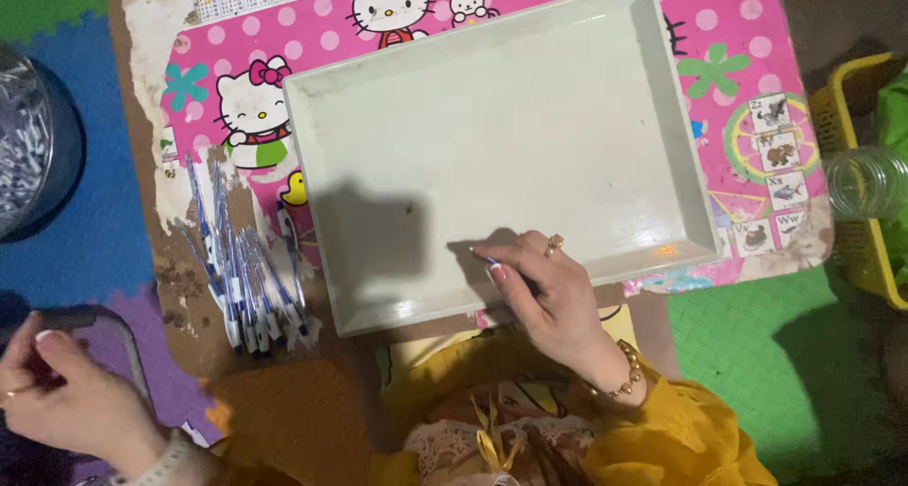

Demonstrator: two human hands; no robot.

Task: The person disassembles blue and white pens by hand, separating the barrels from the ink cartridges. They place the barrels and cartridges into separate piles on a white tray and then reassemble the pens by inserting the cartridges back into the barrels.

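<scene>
At the far left, beyond the table's edge, the left hand [66, 391] is curled beside a grey-framed container [113, 339]; whether anything is gripped cannot be told. A heap of blue-and-white plastic pens [248, 273] is spread along the pink cartoon-patterned table's [738, 32] left edge. A small blue-tipped pen piece [484, 256] is pinched in the right hand's [539, 283] fingertips, over the near rim of the shallow pale-grey rectangular tray [511, 136]. Coloured foam floor mats [757, 354] are laid around.
</scene>
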